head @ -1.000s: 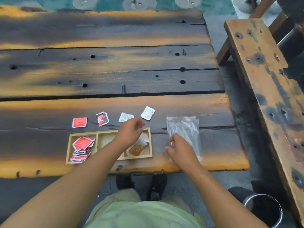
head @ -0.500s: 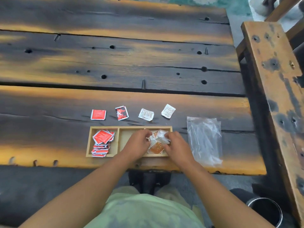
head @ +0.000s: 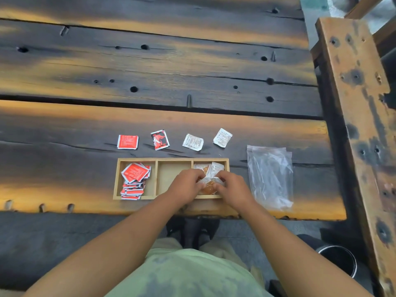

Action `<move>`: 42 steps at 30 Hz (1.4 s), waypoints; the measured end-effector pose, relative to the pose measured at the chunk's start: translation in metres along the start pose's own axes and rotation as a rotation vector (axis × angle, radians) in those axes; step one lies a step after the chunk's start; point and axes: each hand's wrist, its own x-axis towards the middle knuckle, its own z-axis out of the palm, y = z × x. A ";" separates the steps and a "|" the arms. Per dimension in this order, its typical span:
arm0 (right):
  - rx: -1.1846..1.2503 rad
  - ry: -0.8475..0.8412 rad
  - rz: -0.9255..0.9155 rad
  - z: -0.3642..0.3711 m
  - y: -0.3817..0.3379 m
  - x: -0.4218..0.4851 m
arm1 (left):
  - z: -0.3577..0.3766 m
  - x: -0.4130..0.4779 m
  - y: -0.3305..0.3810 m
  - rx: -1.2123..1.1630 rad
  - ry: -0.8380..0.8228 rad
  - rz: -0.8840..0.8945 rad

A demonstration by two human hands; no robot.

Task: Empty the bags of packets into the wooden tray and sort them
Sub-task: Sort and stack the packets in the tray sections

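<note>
A wooden tray [head: 174, 160] with three compartments lies near the table's front edge. Its left compartment holds a stack of red packets [head: 135, 179]; the middle one is bare. In the right compartment sits a pile of white and orange packets [head: 211, 168]. My left hand [head: 185, 185] and my right hand [head: 231, 186] both rest on that pile, fingers curled around packets. Beyond the tray lie a red packet [head: 127, 142], a red-and-black packet [head: 160, 139] and two white packets [head: 192, 142] [head: 222, 137]. An empty clear plastic bag [head: 270, 175] lies flat right of the tray.
The table [head: 150, 71] is of dark planks with holes and gaps. A wooden bench [head: 353, 93] runs along the right side. On the floor at the lower right stands a dark round bin [head: 338, 260].
My right hand left the plastic bag and joined the left hand at the tray's right compartment. Both hands now press on the white and orange packets there.
</note>
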 end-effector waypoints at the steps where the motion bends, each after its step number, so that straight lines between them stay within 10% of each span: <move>1: 0.031 0.000 0.015 -0.002 0.001 0.001 | -0.002 0.001 0.000 -0.036 -0.002 0.007; 42: -0.407 0.045 -0.117 0.004 0.001 0.006 | 0.016 0.007 0.006 0.360 0.170 0.017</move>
